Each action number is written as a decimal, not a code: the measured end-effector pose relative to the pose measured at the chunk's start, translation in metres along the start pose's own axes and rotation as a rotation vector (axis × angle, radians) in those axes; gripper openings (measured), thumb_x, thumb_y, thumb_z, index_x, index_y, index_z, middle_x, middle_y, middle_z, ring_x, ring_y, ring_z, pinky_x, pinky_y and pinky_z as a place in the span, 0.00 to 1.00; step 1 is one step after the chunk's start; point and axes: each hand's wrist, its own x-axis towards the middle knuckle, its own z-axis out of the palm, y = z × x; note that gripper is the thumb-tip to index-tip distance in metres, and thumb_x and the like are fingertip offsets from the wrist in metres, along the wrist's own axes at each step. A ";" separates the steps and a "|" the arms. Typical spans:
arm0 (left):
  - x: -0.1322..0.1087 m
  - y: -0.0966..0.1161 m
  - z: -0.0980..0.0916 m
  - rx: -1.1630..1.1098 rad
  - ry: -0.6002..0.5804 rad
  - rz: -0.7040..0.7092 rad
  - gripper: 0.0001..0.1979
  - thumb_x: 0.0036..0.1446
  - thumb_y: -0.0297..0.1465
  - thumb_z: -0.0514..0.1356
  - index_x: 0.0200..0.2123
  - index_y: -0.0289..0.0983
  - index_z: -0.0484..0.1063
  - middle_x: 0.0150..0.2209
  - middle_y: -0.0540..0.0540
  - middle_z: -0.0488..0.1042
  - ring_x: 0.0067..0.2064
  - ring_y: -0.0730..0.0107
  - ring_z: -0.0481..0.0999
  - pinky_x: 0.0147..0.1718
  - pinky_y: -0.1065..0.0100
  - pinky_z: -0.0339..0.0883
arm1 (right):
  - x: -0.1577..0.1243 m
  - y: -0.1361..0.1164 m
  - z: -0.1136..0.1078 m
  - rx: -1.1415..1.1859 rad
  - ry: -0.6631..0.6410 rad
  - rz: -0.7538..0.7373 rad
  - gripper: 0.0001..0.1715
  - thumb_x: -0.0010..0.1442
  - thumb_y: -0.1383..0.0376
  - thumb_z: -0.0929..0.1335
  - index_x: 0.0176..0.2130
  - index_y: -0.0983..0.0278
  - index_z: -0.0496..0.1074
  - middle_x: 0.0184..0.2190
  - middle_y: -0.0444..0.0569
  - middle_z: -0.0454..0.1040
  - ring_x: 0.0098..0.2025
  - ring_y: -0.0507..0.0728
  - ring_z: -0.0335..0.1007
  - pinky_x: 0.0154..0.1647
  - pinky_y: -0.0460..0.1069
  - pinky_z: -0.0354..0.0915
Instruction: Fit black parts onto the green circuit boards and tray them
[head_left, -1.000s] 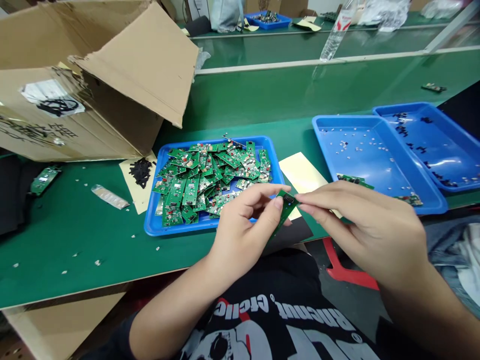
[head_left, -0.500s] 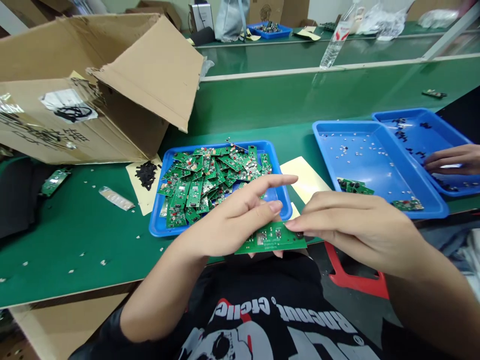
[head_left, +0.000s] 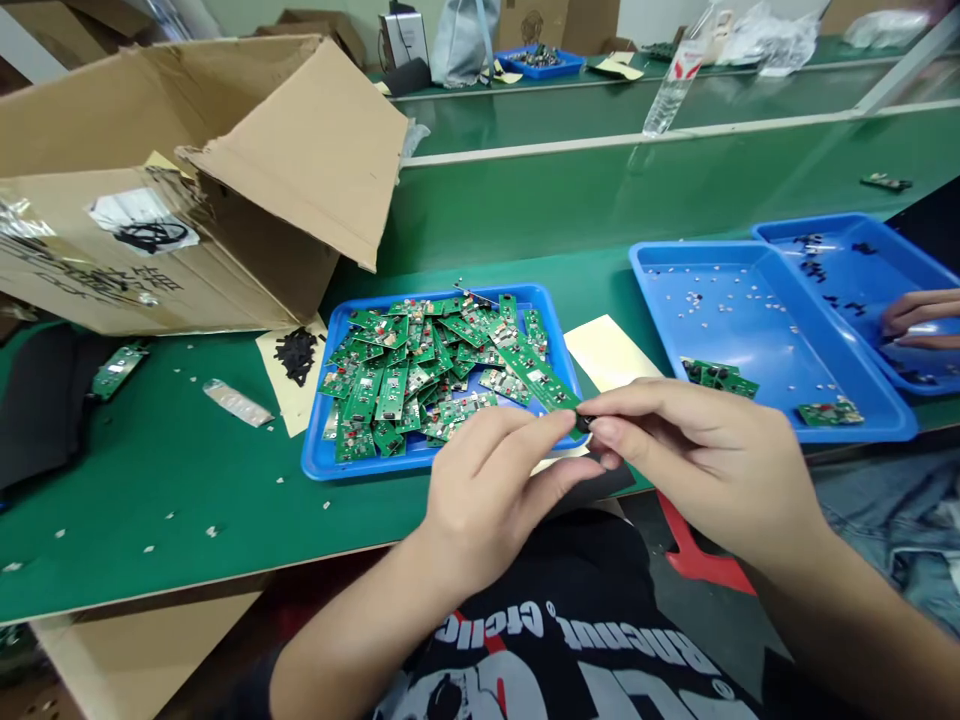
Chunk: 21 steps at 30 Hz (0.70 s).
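Note:
A long green circuit board (head_left: 534,368) slants away from my hands, its far end over the blue tray (head_left: 309,455) heaped with similar boards (head_left: 390,390). At its near end is a small black part (head_left: 583,421). My right hand (head_left: 705,460) pinches that end and the black part between thumb and forefinger. My left hand (head_left: 491,480) is curled at the same end, forefinger against the board's edge beside the black part and thumb lower down. The exact contact under the fingertips is hidden.
Left stands an open cardboard box (head_left: 262,270), near black pieces (head_left: 297,354) on yellow paper. Two blue trays with small parts lie right; another person's hand (head_left: 926,318) reaches into the farther tray (head_left: 847,235). A water bottle (head_left: 671,90) stands on the ledge behind.
The board has turned from lying crosswise near my body to pointing away over the tray. My left hand's outstretched forefinger has bent in to the board's end, and the black part now shows there.

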 end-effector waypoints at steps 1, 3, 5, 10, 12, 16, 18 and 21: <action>0.000 0.001 0.002 -0.029 0.003 -0.014 0.10 0.58 0.31 0.65 0.42 0.35 0.72 0.32 0.48 0.78 0.31 0.74 0.77 0.31 0.73 0.72 | 0.000 -0.001 0.002 0.020 -0.002 0.012 0.06 0.62 0.68 0.67 0.36 0.62 0.76 0.27 0.43 0.78 0.25 0.48 0.73 0.25 0.42 0.71; 0.002 0.000 0.005 -0.077 0.011 -0.026 0.07 0.60 0.28 0.63 0.42 0.36 0.72 0.33 0.49 0.80 0.33 0.75 0.78 0.34 0.74 0.73 | 0.000 -0.003 0.003 0.065 -0.026 0.026 0.06 0.62 0.68 0.67 0.37 0.62 0.76 0.27 0.43 0.77 0.25 0.48 0.74 0.26 0.41 0.71; 0.004 -0.005 0.006 -0.086 -0.004 0.001 0.05 0.61 0.27 0.62 0.41 0.36 0.72 0.34 0.48 0.80 0.35 0.74 0.79 0.37 0.73 0.74 | 0.001 -0.005 0.001 0.077 -0.067 0.031 0.07 0.62 0.68 0.67 0.39 0.63 0.76 0.27 0.43 0.78 0.25 0.48 0.75 0.26 0.41 0.72; 0.004 -0.012 0.005 -0.049 -0.002 0.062 0.04 0.60 0.26 0.63 0.39 0.34 0.72 0.33 0.46 0.81 0.34 0.73 0.79 0.37 0.74 0.74 | 0.002 -0.011 -0.006 -0.142 -0.080 -0.050 0.09 0.62 0.70 0.65 0.37 0.63 0.75 0.24 0.41 0.77 0.24 0.48 0.74 0.27 0.42 0.71; 0.003 -0.012 0.005 -0.028 0.020 0.073 0.04 0.60 0.26 0.63 0.39 0.33 0.72 0.32 0.46 0.80 0.34 0.73 0.79 0.36 0.74 0.74 | 0.001 -0.014 -0.006 -0.245 -0.048 -0.102 0.08 0.63 0.70 0.65 0.35 0.63 0.75 0.23 0.41 0.77 0.23 0.49 0.73 0.26 0.42 0.70; 0.003 -0.011 0.005 0.009 0.039 0.107 0.04 0.60 0.25 0.62 0.39 0.33 0.71 0.32 0.45 0.80 0.32 0.74 0.79 0.32 0.74 0.74 | 0.001 -0.017 -0.006 -0.325 -0.006 -0.168 0.08 0.63 0.71 0.65 0.34 0.63 0.72 0.27 0.43 0.78 0.25 0.50 0.74 0.27 0.44 0.69; 0.004 -0.011 0.004 0.019 0.039 0.121 0.04 0.60 0.25 0.62 0.40 0.33 0.71 0.31 0.45 0.80 0.31 0.74 0.78 0.30 0.74 0.73 | 0.001 -0.018 -0.006 -0.317 -0.015 -0.176 0.08 0.63 0.71 0.64 0.34 0.63 0.72 0.28 0.43 0.78 0.25 0.49 0.73 0.28 0.44 0.69; 0.006 -0.011 0.003 -0.003 0.049 0.153 0.04 0.62 0.27 0.61 0.40 0.33 0.71 0.30 0.45 0.79 0.31 0.74 0.78 0.29 0.74 0.73 | 0.003 -0.018 -0.007 -0.311 -0.026 -0.178 0.08 0.63 0.72 0.64 0.34 0.63 0.71 0.28 0.43 0.78 0.26 0.49 0.73 0.30 0.44 0.69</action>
